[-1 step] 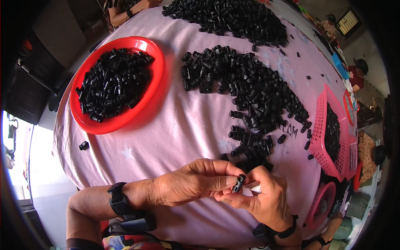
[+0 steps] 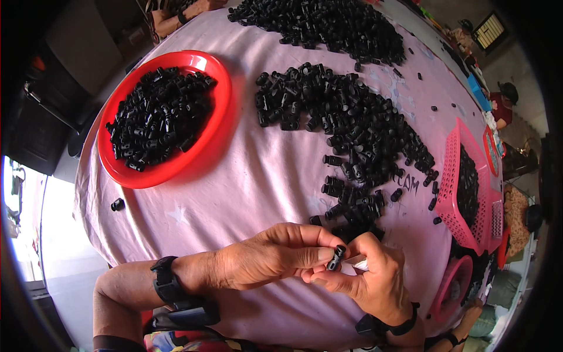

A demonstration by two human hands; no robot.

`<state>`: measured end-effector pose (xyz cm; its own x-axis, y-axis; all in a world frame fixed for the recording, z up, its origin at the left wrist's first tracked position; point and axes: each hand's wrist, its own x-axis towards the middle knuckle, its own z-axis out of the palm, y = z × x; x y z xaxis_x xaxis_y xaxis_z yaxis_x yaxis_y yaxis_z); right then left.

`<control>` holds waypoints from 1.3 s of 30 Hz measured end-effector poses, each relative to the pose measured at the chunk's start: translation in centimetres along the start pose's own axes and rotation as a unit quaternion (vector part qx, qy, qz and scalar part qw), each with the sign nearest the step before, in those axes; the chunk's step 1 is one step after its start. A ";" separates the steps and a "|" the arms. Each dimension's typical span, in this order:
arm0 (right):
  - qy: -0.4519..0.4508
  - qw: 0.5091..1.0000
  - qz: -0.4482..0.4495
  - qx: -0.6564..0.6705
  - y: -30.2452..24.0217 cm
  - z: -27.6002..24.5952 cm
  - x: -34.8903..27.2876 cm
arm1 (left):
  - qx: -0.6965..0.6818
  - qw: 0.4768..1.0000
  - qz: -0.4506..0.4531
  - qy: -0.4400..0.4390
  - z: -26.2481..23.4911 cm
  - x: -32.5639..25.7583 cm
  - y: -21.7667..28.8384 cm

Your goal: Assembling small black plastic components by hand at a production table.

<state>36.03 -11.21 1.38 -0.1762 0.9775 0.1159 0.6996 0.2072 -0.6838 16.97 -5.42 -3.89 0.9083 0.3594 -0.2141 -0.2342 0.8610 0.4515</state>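
In front of me, a small black plastic cord lock [image 2: 336,258] is pinched between the thumb and forefinger of my left hand [image 2: 275,256]. My right hand [image 2: 369,276] is closed close against it, its fingertips meeting those of my left hand. A thin white piece [image 2: 356,267], paper or cloth, sticks out from the curled right fingers. Just beyond both hands lies the near end of a long heap of similar black cord locks [image 2: 352,132]. On the left, a red plate [image 2: 220,126] carries another pile of them.
A larger black heap [image 2: 322,26] lies at the far side of the pink tablecloth [image 2: 234,193]. One loose piece [image 2: 118,205] sits below the red plate. Pink baskets [image 2: 450,193] stand at right. Another person's arm [image 2: 176,22] shows at the far edge, and others sit further right.
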 end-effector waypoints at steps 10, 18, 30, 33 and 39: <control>0.011 0.999 -0.011 -0.030 0.1 0.1 0.0 | 0.018 1.000 -0.018 0.000 0.1 -0.2 0.6; 0.011 0.999 -0.026 -0.046 0.1 0.1 0.0 | 0.017 1.000 -0.018 0.010 0.3 -0.1 0.4; 0.008 0.998 -0.025 -0.061 0.3 0.0 -0.2 | 0.044 0.999 -0.025 0.018 0.4 -0.1 0.7; 0.008 0.997 -0.027 -0.066 0.3 0.0 -0.2 | 0.050 0.998 -0.035 0.013 0.3 -0.1 0.7; 0.007 0.995 -0.026 -0.094 0.2 0.0 -0.4 | 0.062 0.997 -0.037 0.013 0.4 -0.1 0.9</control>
<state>36.27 -11.52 1.17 -0.2069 0.9655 0.1579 0.8074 0.2597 -0.5297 16.80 -4.88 -3.08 0.9118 0.3075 -0.2723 -0.1213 0.8349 0.5368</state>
